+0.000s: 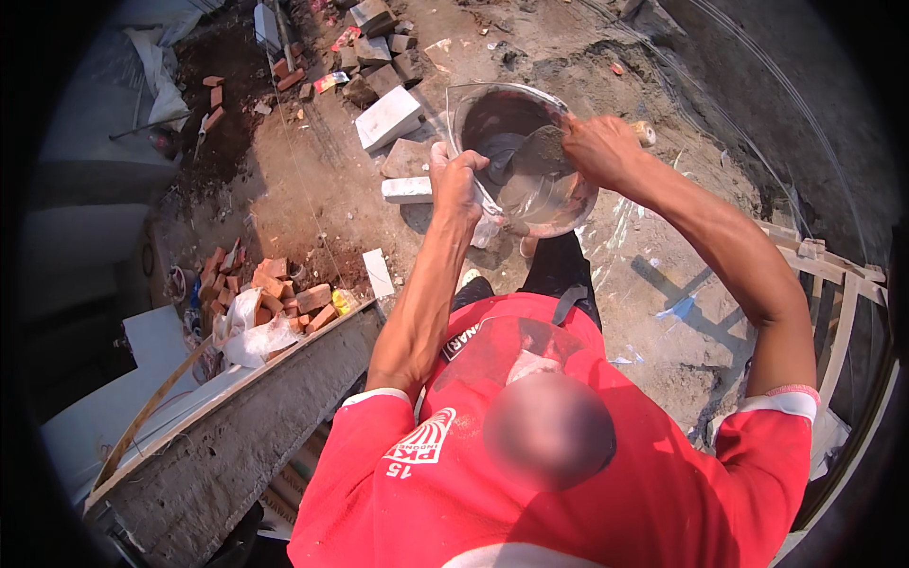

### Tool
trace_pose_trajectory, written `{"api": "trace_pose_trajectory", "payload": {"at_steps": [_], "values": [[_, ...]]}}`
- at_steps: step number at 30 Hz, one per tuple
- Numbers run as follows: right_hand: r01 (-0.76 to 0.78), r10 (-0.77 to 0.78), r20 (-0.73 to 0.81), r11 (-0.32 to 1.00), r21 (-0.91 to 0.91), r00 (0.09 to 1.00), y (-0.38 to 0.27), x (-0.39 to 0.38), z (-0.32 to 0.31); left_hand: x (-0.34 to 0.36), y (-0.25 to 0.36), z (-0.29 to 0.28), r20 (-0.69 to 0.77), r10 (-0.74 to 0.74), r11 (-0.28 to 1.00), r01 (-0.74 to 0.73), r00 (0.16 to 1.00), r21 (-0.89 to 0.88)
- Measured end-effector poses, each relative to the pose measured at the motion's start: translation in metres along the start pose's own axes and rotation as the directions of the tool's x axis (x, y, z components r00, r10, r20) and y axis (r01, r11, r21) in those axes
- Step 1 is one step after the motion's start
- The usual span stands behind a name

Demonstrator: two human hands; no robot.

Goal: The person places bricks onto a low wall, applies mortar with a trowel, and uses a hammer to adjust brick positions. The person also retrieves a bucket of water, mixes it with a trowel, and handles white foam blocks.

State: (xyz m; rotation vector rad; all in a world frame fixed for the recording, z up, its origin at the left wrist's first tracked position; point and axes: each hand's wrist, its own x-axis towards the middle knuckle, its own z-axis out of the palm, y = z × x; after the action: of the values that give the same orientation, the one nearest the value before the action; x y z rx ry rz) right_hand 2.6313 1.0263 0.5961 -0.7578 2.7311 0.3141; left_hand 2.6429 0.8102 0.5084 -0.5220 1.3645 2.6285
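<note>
"Rough, sunlit ground point(317, 185), strewn with building rubble, spreads around the bucket point(492, 109). Why is the left hand point(456, 185) up on its rim?"

"For steadiness, I'd say. Those fingers are clamped over the bucket's left edge, thumb turned inward, which should stop the wall from swinging away."

"And the right hand point(598, 150)?"

"At the bucket's right edge, closed on what seems to be a trowel point(542, 156) (the handle is hidden in the fist, so I go by the blade). That rounded blade sits within the bucket's mouth, beside the wet grey mix point(502, 156), so the left grip probably answers the right one's push."

"Is the bucket resting on the ground?"

"I can't tell. It is between the two hands, just beyond the person's legs point(559, 265), its mouth turned up, which suits looking in."

"What lies about it?"

"Two white blocks point(389, 119) just left of the bucket, broken blocks point(379, 71) beyond those, and red bricks point(275, 293) farther left and nearer the person. All that looks tipped down rather than stacked, while a slatted wooden frame point(843, 322) stands well to the bucket's right"
</note>
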Motion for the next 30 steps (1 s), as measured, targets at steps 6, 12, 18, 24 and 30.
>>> {"api": "trace_pose_trajectory", "payload": {"at_steps": [6, 12, 18, 24, 30], "values": [[0.182, -0.187, -0.206, 0.982, -0.043, 0.961, 0.084, 0.07, 0.027, 0.103, -0.02, 0.063, -0.026, 0.052, 0.998, -0.051, 0.998, 0.028], [0.107, -0.132, -0.113, 0.972, -0.207, 0.985, 0.239, 0.165, 0.018, 0.21, -0.063, 0.124, -0.072, 0.119, 0.993, -0.118, 0.99, 0.017], [0.311, -0.317, -0.019, 0.941, -0.135, 0.948, 0.308, 0.2, 0.015, 0.284, -0.063, 0.184, -0.13, 0.113, 0.993, -0.118, 0.985, -0.029], [0.131, -0.151, -0.102, 0.975, -0.179, 0.983, 0.362, 0.28, 0.01, 0.363, -0.061, 0.226, -0.128, 0.114, 0.992, -0.119, 0.985, -0.033], [0.206, -0.221, -0.148, 0.972, -0.113, 0.964, 0.417, 0.347, 0.019, 0.469, -0.048, 0.227, -0.127, 0.086, 0.996, -0.09, 0.988, -0.027]]}}
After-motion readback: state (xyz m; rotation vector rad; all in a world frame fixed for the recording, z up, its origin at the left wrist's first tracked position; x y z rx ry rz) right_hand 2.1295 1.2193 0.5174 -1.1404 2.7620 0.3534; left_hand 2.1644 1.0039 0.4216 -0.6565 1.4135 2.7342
